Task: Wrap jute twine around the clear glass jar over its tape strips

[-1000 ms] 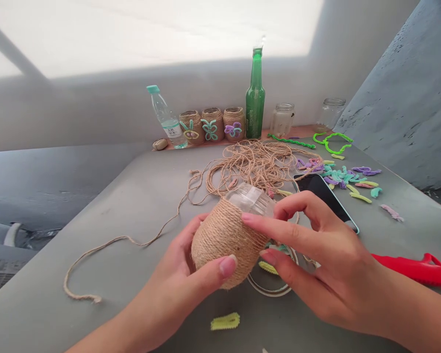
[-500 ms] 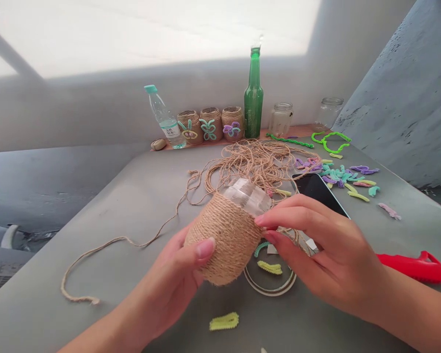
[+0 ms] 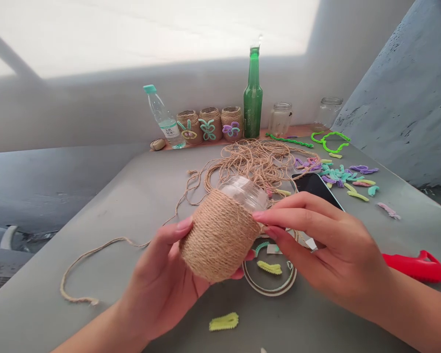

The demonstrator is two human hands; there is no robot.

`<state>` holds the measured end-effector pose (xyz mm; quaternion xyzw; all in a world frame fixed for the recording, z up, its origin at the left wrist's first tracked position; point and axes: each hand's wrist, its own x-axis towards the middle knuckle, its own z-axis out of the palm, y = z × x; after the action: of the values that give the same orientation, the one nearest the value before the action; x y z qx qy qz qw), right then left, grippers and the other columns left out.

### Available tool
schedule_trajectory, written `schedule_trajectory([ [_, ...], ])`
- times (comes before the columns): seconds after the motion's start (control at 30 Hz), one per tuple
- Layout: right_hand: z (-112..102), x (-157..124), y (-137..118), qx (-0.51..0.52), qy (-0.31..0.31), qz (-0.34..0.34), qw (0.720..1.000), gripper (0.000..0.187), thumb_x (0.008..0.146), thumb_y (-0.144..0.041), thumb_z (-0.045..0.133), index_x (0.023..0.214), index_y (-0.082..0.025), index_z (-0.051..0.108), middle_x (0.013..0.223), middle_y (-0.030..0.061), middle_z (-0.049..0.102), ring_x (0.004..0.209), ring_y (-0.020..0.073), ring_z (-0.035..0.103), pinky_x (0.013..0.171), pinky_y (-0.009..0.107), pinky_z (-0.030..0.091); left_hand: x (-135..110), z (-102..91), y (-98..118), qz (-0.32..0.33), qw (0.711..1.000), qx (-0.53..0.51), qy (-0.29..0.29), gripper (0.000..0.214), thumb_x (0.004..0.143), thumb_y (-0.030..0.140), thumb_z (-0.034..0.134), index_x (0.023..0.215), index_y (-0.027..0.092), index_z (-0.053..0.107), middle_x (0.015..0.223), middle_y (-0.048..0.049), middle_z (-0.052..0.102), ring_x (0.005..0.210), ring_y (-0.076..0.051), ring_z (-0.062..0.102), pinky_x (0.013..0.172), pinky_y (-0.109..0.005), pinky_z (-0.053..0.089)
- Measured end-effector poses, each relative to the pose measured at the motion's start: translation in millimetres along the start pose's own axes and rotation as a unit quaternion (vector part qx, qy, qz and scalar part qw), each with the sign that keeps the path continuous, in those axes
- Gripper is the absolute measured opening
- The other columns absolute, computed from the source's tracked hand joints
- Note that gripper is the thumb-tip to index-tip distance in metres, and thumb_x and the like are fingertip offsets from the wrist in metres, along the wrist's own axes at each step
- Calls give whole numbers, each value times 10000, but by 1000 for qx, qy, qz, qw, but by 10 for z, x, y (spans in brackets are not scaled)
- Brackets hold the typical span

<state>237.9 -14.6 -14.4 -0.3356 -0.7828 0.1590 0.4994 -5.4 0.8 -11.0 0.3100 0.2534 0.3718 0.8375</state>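
Observation:
A glass jar [image 3: 220, 235] wrapped in jute twine over most of its body is tilted in my left hand [image 3: 165, 279], whose fingers curl under and around it. Its bare clear neck [image 3: 244, 190] points up and away to the right. My right hand [image 3: 327, 250] pinches the twine close to the top edge of the wrapping, thumb and index finger pressed together at the jar's right side. Beyond the jar lies a loose heap of twine [image 3: 257, 159]. Below my right fingers a roll of tape [image 3: 270, 292] rests flat, with a yellow fuzzy loop [image 3: 269, 267] inside it.
Along the back stand a water bottle [image 3: 167, 125], three twine-wrapped jars [image 3: 209, 125], a green bottle [image 3: 253, 103] and two glass jars [image 3: 280, 119]. To the right are a phone [image 3: 316, 189], fuzzy stem pieces [image 3: 338, 174] and a red-handled tool [image 3: 417, 266]. A twine strand [image 3: 106, 241] trails left.
My left hand has shifted its grip, its thumb moving back to the jar's upper left side. The jar has turned slightly and moved a little left. My right hand keeps its pinch.

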Motion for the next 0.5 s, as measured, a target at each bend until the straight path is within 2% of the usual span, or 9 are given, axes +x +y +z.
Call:
schedule_trajectory([
  [0.1, -4, -6, -2, 2, 11, -1, 1000, 433, 942, 11, 598, 1289, -210, 732, 1048, 77, 689, 896, 160, 689, 755, 292, 629, -17, -28, -31, -8, 1000, 17, -7, 454, 977, 499, 551, 1316, 231, 690, 1227, -109, 794, 1062, -323, 747, 824, -412, 646],
  [0.2, -17, -18, 0, -4, 7, 3, 1000, 461, 938, 19, 594, 1314, -210, 732, 1074, 81, 668, 913, 155, 679, 754, 281, 627, -14, -43, -65, 4, 997, 76, -11, 484, 890, 487, 748, 1321, 274, 697, 1184, -71, 781, 971, -236, 706, 769, -316, 625],
  [0.27, -22, -22, -3, -6, 4, 2, 1000, 453, 935, 22, 597, 1314, -185, 733, 1085, 88, 664, 925, 155, 682, 759, 276, 628, -1, -38, -75, 4, 994, 104, -16, 521, 836, 436, 823, 1313, 262, 711, 1129, -66, 785, 936, -214, 689, 767, -282, 604],
  [0.37, -24, -8, -26, -5, 13, -9, 1000, 410, 920, 25, 618, 1277, -135, 740, 1065, 99, 690, 906, 157, 697, 758, 278, 627, 6, -30, -74, -9, 996, 84, -2, 474, 872, 402, 766, 1312, 232, 717, 1156, -88, 792, 988, -249, 693, 813, -327, 612],
  [0.5, -29, 38, -63, -5, 33, -14, 999, 368, 900, 10, 643, 1197, -185, 738, 983, 68, 739, 843, 175, 715, 716, 296, 625, -27, -38, -51, -7, 1000, 25, -10, 429, 936, 360, 635, 1345, 239, 689, 1237, -89, 795, 1050, -288, 711, 856, -405, 631],
])
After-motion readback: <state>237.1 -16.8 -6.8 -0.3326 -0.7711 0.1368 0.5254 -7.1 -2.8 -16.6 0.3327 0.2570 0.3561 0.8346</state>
